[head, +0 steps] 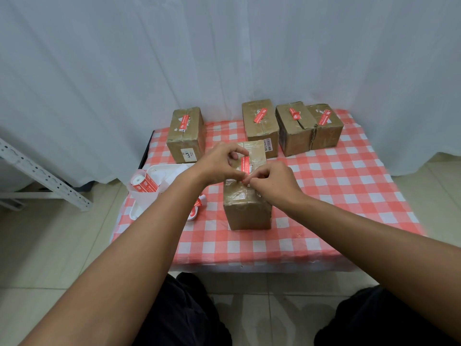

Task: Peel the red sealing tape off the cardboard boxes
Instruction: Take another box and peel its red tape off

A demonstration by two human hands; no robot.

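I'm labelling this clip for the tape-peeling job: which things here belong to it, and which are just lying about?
Belongs to the job:
- near box with red tape strip
- left hand and right hand, both at that strip
- four back boxes, e.g., each with red tape

Lying about:
- tape roll
- white tray
- checked tablecloth
- metal rack

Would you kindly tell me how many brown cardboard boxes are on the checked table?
5: one near box under both hands, one back left, one back centre, two touching back right. None seems hidden.
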